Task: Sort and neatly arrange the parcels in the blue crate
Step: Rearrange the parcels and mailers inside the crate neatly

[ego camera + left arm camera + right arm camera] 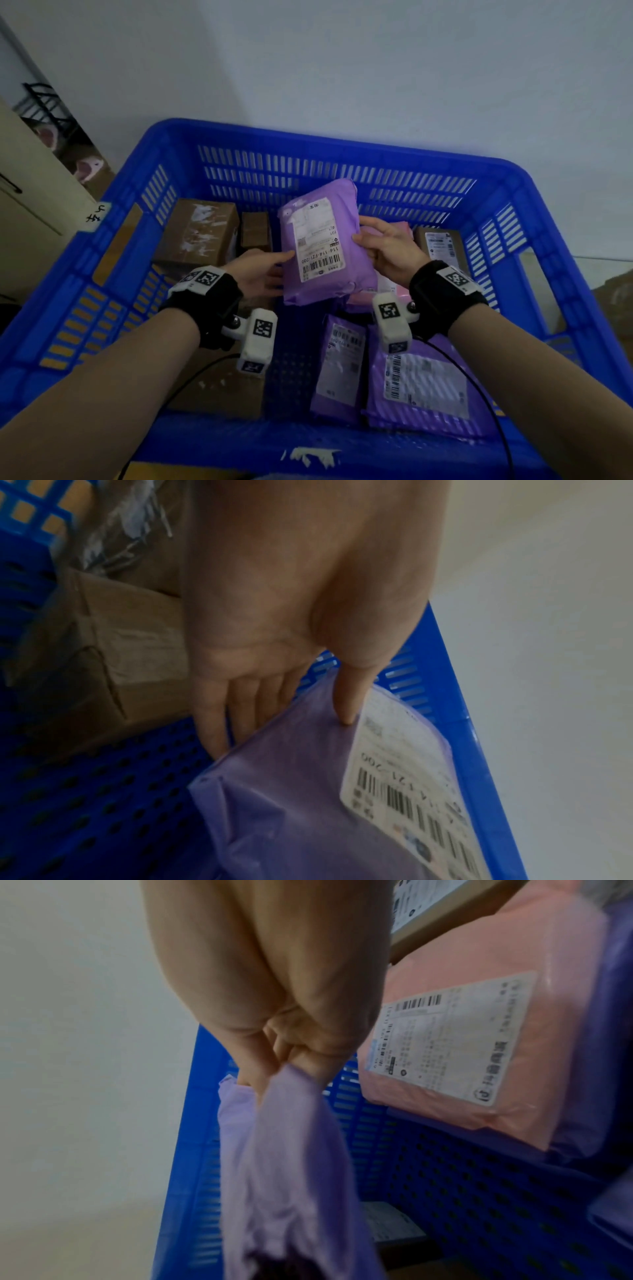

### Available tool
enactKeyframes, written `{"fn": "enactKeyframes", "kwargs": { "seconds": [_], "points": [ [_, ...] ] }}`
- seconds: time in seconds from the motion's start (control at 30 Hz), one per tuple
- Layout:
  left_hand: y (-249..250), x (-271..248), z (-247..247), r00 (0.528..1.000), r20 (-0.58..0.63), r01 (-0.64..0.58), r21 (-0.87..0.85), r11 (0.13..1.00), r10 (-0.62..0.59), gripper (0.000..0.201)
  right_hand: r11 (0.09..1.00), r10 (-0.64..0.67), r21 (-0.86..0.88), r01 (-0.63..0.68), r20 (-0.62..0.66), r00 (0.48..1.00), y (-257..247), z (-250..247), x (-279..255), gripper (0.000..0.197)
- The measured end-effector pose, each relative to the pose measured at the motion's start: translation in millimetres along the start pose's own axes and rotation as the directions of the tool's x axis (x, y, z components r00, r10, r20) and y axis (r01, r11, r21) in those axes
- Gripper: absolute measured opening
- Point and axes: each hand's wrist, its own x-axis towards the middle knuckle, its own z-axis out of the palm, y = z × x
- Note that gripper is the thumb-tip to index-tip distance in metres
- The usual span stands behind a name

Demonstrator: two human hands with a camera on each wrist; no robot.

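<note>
Purple plastic, soft and creased, is what both hands hold: a purple mailer lifted above the floor of the blue crate, its white shipping label with a barcode facing up. The right hand grips the mailer's right edge, fingers and thumb curled round a bunched fold of the plastic, as the right wrist view shows plainly. The left hand takes the left edge with straight fingers laid under the bag and the thumb pressed on top just beside the label, so the edge is pinched between them. Each wrist wears a black strap carrying a white camera block with square black-and-white markers. Below and just right of the held mailer lies a pink mailer with its own label, resting on more purple bags. Nearer the person, two further purple mailers lie flat side by side on the crate's right half, labels up. On the left half stand brown cardboard boxes, one streaked with torn white tape, and a labelled brown box sits at the far right. The crate's perforated floor shows bare in the middle. A pale wall rises behind the crate, and a cream cabinet stands to the left.
</note>
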Motion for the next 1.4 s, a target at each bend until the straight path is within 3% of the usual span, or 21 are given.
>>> {"fn": "enactKeyframes", "kwargs": {
  "seconds": [0.1, 0.2, 0.33, 0.43, 0.5, 0.6, 0.67, 0.77, 0.87, 1.0, 1.27, 1.4],
  "points": [
    [-0.9, 4.8, 0.7, 0.987, -0.095, -0.13, -0.022, 0.991, 0.128, 0.032, 0.998, -0.015, -0.055, 0.011, -0.073, 0.997, 0.8, -3.1, -3.0, 0.025],
    [-1.8, 11.7, -0.7, 0.928, -0.279, -0.227, 0.096, 0.969, 0.245, 0.032, 0.978, -0.041, -0.21, 0.009, -0.15, 0.988, 5.1, -2.9, -5.3, 0.024],
    [-1.6, 20.7, -3.7, 0.848, -0.388, -0.26, 0.291, 0.921, 0.362, 0.033, 0.92, -0.109, -0.39, 0.03, -0.182, 0.977, 16.8, 4.7, 0.6, 0.035],
    [0.9, 24.8, -5.6, 0.821, -0.399, -0.243, 0.403, 0.882, 0.408, 0.034, 0.82, -0.139, -0.571, 0.026, -0.156, 0.978, 27.2, 16.5, 2.6, 0.07],
    [0.9, 25.9, -5.7, 0.825, -0.399, -0.215, 0.434, 0.875, 0.401, 0.035, 0.766, -0.152, -0.642, 0.038, -0.123, 0.981, 33.5, 23.0, 3.2, 0.083],
    [-1.8, 26.3, -6.8, 0.811, -0.415, -0.15, 0.533, 0.833, 0.412, 0.039, 0.686, -0.127, -0.726, 0.039, -0.067, 0.99, 41.5, 32.0, 1.5, 0.087],
    [-2.1, 23.7, -7.9, 0.771, -0.45, -0.074, 0.64, 0.765, 0.451, 0.039, 0.676, -0.064, -0.737, 0.007, -0.049, 0.997, 47.2, 38.5, 2.6, 0.087],
    [-2.3, 19.8, -7.2, 0.733, -0.471, -0.002, 0.72, 0.694, 0.491, 0.025, 0.625, 0.076, -0.777, -0.078, -0.039, 0.996, 56.3, 45.6, 8.3, 0.088],
    [-3.8, 20.5, -2.7, 0.759, -0.394, -0.017, 0.783, 0.621, 0.518, 0.011, 0.632, 0.173, -0.759, -0.157, -0.058, 0.983, 60.5, 45.6, 14.6, 0.085],
    [-6.9, 27.2, 1.3, 0.825, -0.291, -0.026, 0.837, 0.547, 0.485, 0.013, 0.663, 0.239, -0.713, -0.227, -0.086, 0.967, 65.7, 40.7, 23.5, 0.081],
    [-20.6, 42.7, 22.2, 0.933, -0.213, 0.031, 0.851, 0.524, 0.29, 0.022, 0.552, 0.246, -0.78, -0.295, -0.186, 0.951, 76.0, 25.0, 34.7, 0.079],
    [-20.4, 46.7, 38.4, 0.957, -0.221, 0.092, 0.847, 0.524, 0.189, 0.032, 0.46, 0.276, -0.842, -0.281, -0.166, 0.947, 83.2, 28.9, 36.8, 0.088]
  ]
}}
